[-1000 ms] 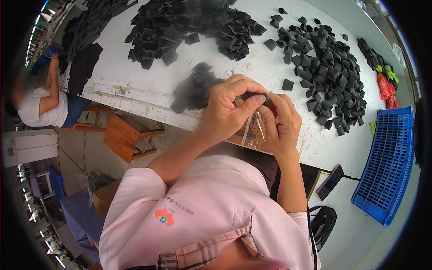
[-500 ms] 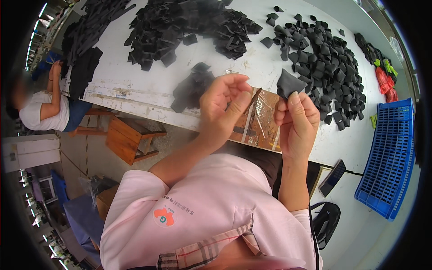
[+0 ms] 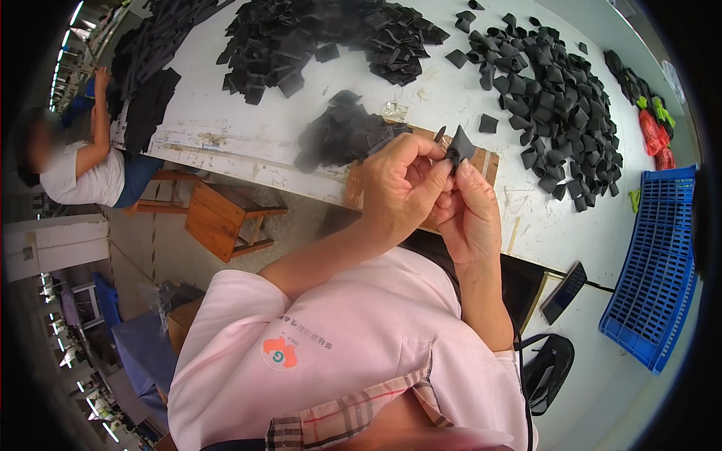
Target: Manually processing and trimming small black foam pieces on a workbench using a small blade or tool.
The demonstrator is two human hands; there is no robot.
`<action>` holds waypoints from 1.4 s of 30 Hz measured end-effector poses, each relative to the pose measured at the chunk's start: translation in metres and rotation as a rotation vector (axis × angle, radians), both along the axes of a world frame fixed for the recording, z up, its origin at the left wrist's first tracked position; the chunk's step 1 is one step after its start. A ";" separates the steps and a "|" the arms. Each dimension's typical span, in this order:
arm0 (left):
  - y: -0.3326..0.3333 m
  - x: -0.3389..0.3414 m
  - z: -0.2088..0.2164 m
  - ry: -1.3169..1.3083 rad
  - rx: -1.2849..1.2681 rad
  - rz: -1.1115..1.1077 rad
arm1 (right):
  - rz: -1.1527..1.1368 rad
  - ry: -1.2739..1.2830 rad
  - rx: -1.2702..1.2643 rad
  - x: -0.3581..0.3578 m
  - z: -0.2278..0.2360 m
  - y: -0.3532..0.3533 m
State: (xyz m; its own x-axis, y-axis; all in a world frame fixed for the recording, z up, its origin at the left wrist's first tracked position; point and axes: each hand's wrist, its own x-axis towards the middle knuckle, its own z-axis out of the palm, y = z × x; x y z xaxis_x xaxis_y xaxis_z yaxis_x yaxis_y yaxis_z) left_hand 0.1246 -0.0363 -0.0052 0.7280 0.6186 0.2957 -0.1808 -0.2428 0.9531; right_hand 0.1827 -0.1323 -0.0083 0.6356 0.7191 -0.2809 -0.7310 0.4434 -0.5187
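Observation:
My left hand (image 3: 402, 180) and my right hand (image 3: 474, 214) meet above the brown board, fingertips pinched together on a small black fabric piece (image 3: 462, 146). The piece is folded, and its pointed corner sticks up between my fingers. Just behind my left fingers shows the tip of a dark pointed tool (image 3: 440, 134); the rest is hidden. The brown board (image 3: 487, 169), partly covered by my hands, lies at the table's near edge. Left of my hands is a small heap of flat black fabric pieces (image 3: 342, 131).
Large piles of flat black pieces (image 3: 278, 52) and folded pieces (image 3: 564, 105) cover the white table (image 3: 248, 143). A blue crate (image 3: 650, 263) stands at right, near a phone-like black device (image 3: 564, 292). A person (image 3: 83, 169) sits at far left beside a wooden stool (image 3: 218, 222).
My left hand has moved right and my right hand left and down, so both now grip the black piece. A single piece now lies on the table beyond my right hand.

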 end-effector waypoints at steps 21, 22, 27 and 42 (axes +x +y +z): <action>-0.001 -0.006 0.011 0.155 0.108 -0.004 | -0.711 -1.957 -0.783 0.005 -0.006 -0.009; -0.001 -0.006 0.011 0.119 0.111 0.028 | -0.709 -2.014 -0.794 0.003 -0.006 -0.009; 0.004 -0.006 0.004 0.081 -0.138 -0.060 | -0.533 -1.873 -0.625 0.006 -0.010 -0.010; 0.137 0.016 -0.094 0.409 0.383 0.434 | -0.549 -0.606 -0.743 0.116 -0.016 -0.031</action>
State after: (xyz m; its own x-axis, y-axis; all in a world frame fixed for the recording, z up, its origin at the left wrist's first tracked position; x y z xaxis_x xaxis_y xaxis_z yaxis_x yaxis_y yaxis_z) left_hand 0.1407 0.1008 -0.0990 0.5386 0.7852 0.3057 0.3623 -0.5433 0.7573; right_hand 0.2986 -0.1629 -0.0247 0.9951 0.0785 -0.0604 -0.0651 0.0589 -0.9961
